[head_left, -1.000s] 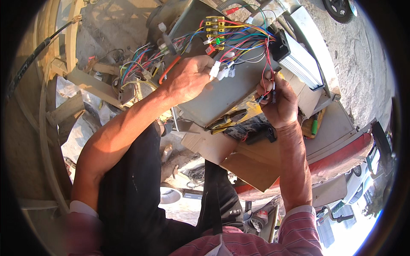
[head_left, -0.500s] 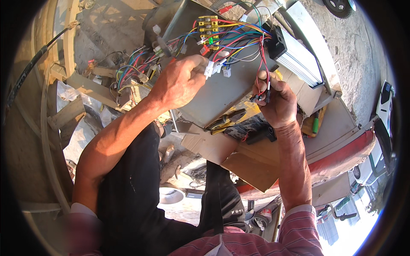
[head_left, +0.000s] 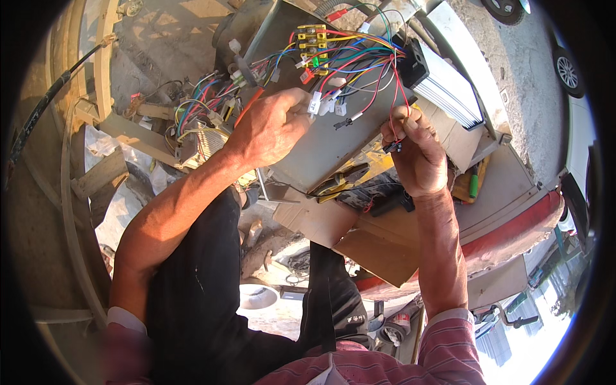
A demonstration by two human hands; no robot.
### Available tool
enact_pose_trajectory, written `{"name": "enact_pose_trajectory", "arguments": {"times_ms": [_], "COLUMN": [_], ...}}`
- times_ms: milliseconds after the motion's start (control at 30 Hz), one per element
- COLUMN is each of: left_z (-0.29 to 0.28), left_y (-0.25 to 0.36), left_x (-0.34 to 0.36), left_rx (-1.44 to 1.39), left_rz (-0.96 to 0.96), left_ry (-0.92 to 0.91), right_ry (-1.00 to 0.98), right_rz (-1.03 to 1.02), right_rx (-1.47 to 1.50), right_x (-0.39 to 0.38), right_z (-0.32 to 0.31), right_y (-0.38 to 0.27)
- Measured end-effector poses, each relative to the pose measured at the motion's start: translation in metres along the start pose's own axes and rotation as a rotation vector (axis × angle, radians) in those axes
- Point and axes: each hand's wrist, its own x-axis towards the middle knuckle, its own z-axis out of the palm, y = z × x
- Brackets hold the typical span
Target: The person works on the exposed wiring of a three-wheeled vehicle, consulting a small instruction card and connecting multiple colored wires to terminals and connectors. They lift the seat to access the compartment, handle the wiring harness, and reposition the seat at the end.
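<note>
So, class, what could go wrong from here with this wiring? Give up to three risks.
1. Several white connectors crowd together at the left hand, so one might be mistaken for another.
2. Pulling on the black connector in the right hand could strain its thin red wires.
3. The yellow terminal block has exposed screws with wires crossing close by; if it is live, which I cannot tell, a slip might cause a short.

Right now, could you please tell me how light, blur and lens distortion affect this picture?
Head view: sunlight brightens the bare left hand; glare whitens the lower right; a soft blur hides part of the maroon fabric left sleeve; the pale slender strip at far left looks bowed.
</note>
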Motion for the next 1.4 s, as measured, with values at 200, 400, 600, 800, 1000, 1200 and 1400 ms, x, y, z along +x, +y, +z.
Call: {"name": "enact_pose_trajectory", "arguments": {"times_ms": [200, 400, 600, 800, 1000, 1200, 1400], "left_z": [-0.002, 0.0, -0.004, -0.007, -0.015, 0.006, 0.013], "left_y": [0.004, 0.001, 0.007, 0.018, 0.026, 0.025, 0.021], "left_x": [-0.002, -0.003, -0.008, -0.003, 0.002, -0.01, -0.008], "left_rx": [0.035, 0.028, 0.125, 0.078, 0.115, 0.193, 0.18], "left_rz": [-0.08, -0.063, -0.005, 0.185, 0.279, 0.33, 0.335], "left_ry": [-0.048, -0.037, 0.117, 0.316, 0.264, 0.043, -0.019], "right_ry": [-0.072, -0.097, -0.045, 0.042, 0.069, 0.117, 0.138], "right_rz": [0.06, 0.045, 0.034, 0.035, 0.046, 0.042, 0.035], "right_rx": [0.219, 0.275, 0.186, 0.162, 0.175, 0.081, 0.008], "right_x": [-0.008, -0.01, -0.012, -0.023, -0.03, -0.036, -0.04], "right_z": [0.006, 0.004, 0.001, 0.0, -0.005, -0.012, -0.016], "right_y": [-0.009, -0.003, 0.0, -0.01, -0.015, -0.017, -0.014]}}
